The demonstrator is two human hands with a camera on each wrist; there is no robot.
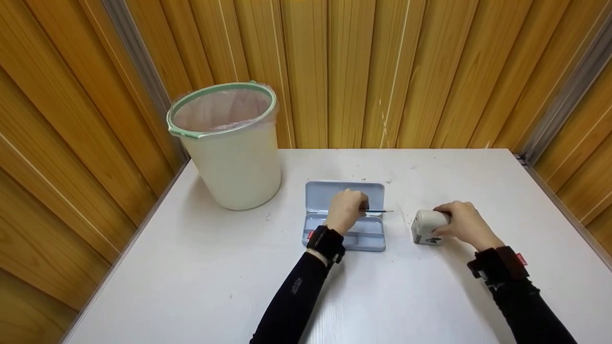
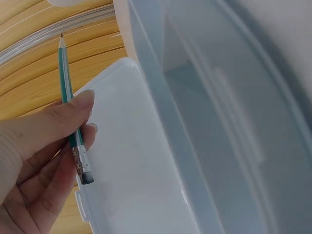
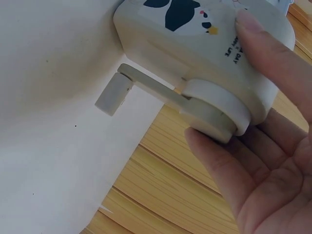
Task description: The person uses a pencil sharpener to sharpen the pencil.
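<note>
Left wrist view is showing the left hand (image 2: 34,161) pinching a light, stiff pencil (image 2: 71,114) near its eraser end, over the pencil case (image 2: 146,161). The right hand (image 3: 263,146) is gripping the sharpener (image 3: 204,53), probably hard, light plastic, best held by its body.

On table (image 1: 239,286): bin (image 1: 229,148) far left, open pencil case (image 1: 345,215) centre, pencil sharpener (image 1: 427,227) just right of it. Left hand (image 1: 345,209) over case, pinching pencil (image 1: 380,211); right hand (image 1: 463,223) on sharpener.

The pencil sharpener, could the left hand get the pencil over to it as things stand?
Probably yes. The left hand pinches the green pencil above the open pencil case, its tip pointing toward the pencil sharpener, which the right hand holds. Only bare table lies between.
</note>
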